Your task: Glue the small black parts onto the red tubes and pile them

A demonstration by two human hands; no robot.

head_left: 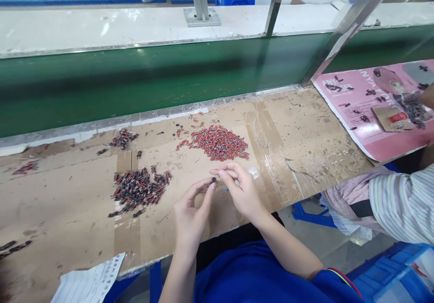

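Observation:
Between the thumb and forefinger of my left hand (pixel 193 203) is a small round black part (pixel 213 180). Close beside it on the right, my right hand (pixel 241 186) has its thumb and fingers pinched together; whatever they hold is too small to make out. Just beyond my hands lies a heap of small red-and-grey pieces (pixel 220 142). Left of my left hand sits a pile of black-and-red parts (pixel 139 188). A small white plastic piece (pixel 253 173) rests by my right hand.
Cardboard (pixel 305 131) covers the bench, bordered behind by a green conveyor belt (pixel 152 81). A smaller dark pile (pixel 124 138) lies back left, and lined paper (pixel 90 280) hangs at the front edge. On the right, a co-worker's striped sleeve (pixel 403 199) is near a pink poster (pixel 366 113).

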